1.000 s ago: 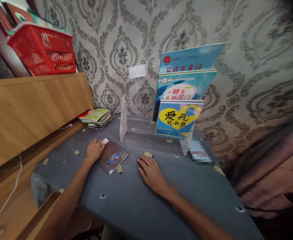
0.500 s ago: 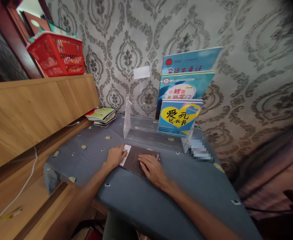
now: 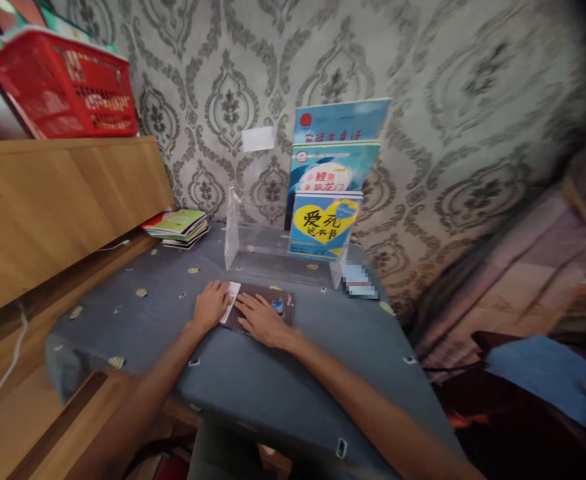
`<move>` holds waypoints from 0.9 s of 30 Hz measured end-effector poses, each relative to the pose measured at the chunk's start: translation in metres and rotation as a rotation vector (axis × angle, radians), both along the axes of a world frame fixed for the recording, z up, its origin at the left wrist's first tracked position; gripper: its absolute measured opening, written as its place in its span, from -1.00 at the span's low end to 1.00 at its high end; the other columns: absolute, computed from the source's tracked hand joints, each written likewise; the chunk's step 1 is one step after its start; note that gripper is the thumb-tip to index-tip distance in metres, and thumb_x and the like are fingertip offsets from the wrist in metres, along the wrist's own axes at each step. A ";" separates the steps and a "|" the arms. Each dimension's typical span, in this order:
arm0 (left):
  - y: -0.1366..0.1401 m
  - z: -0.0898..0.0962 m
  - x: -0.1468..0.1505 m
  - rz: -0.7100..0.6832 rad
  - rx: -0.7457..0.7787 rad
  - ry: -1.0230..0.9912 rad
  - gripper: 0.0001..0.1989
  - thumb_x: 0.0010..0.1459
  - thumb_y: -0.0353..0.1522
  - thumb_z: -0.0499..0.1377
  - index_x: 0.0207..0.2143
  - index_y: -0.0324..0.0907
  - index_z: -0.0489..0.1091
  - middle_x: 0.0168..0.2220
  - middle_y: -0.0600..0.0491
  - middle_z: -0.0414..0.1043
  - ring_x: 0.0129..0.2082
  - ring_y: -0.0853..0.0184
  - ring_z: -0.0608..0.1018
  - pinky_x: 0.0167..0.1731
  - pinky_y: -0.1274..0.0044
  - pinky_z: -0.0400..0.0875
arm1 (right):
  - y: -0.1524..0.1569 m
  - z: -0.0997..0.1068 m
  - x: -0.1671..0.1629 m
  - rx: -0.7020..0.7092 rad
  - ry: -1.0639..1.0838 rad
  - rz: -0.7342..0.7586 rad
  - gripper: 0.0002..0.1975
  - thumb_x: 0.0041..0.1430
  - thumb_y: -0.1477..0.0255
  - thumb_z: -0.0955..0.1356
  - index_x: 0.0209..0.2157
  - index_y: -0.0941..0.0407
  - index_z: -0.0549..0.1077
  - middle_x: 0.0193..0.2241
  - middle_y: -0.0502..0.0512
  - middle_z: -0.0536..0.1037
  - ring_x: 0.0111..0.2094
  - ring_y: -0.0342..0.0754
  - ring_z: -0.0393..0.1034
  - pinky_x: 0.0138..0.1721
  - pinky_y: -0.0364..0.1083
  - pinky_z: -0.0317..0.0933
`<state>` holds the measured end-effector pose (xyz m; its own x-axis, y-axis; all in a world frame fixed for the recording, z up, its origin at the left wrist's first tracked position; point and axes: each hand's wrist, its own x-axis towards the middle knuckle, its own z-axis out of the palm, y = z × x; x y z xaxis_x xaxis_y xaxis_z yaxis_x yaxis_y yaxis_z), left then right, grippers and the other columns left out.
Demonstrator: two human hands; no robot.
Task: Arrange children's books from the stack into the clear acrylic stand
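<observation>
A dark brown book lies flat on the cloth-covered table, a white strip running down its left side and a small blue picture near its right. My left hand is closed over the left edge, its fingers bent together beside the white strip. My right hand rests palm down on the brown cover, fingers stretched out and pointing toward the strip. Part of the cover is hidden under this hand.
Behind the book stands a clear rack holding several upright blue books. A stack of books sits at the back left, below a wooden ledge bearing a red basket. A pixelated item lies right of the rack.
My right hand has slid left across the cover, closer to the white strip, uncovering the blue picture. My left hand stays at the left edge. The whole view has shifted to the right.
</observation>
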<state>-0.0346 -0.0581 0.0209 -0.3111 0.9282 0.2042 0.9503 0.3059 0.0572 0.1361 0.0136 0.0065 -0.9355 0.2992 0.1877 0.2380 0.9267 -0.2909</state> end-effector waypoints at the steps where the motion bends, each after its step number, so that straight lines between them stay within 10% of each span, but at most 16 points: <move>1: 0.000 -0.002 -0.001 -0.014 0.010 0.015 -0.68 0.37 -0.38 -0.02 0.09 -0.14 0.39 0.00 -0.08 0.47 0.04 0.18 0.47 -0.06 0.44 0.38 | 0.001 0.002 -0.003 -0.012 -0.005 -0.004 -0.51 0.39 0.39 0.24 0.30 0.18 0.27 0.32 0.28 0.29 0.37 0.07 0.08 0.38 0.18 -0.06; 13: 0.006 -0.023 -0.013 -0.134 0.111 0.084 -0.62 0.35 -0.41 -0.04 0.11 -0.17 0.43 0.00 -0.10 0.50 0.00 0.15 0.51 -0.01 0.35 0.45 | 0.003 0.008 0.005 -0.016 -0.041 -0.392 -0.40 0.40 0.19 0.20 0.30 0.29 0.25 0.35 0.36 0.19 0.39 0.15 0.01 0.39 0.15 -0.14; 27: 0.016 -0.027 -0.022 -0.232 -0.004 -0.003 -0.56 0.36 -0.41 -0.07 0.20 -0.15 0.38 0.25 -0.11 0.36 0.19 0.11 0.48 0.10 0.23 0.40 | 0.013 -0.001 0.048 0.004 0.055 -0.453 -0.52 0.35 0.34 0.27 0.22 0.23 0.36 0.27 0.31 0.35 0.28 0.18 0.23 0.30 0.21 0.09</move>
